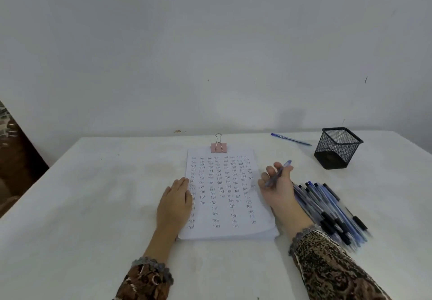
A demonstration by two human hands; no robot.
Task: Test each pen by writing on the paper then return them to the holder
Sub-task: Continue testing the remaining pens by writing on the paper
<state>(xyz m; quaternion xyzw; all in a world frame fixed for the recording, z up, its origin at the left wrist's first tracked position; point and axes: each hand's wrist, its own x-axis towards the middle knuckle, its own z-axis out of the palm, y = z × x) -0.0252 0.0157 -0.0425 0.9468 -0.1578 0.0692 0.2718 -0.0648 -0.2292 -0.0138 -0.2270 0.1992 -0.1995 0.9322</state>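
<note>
A stack of white paper (224,196) filled with rows of the handwritten word "Test" lies in the middle of the table, clipped at its top. My left hand (175,202) rests flat on the sheet's left edge. My right hand (277,186) holds a blue pen (279,173) at the paper's right edge, its tip slanting down toward the sheet. A heap of several blue and black pens (332,211) lies to the right of that hand. The black mesh holder (336,147) stands at the back right and looks empty.
One more blue pen (291,139) lies alone near the table's far edge, left of the holder. A pink binder clip (218,146) holds the paper's top. The white table (93,194) meets a white wall behind.
</note>
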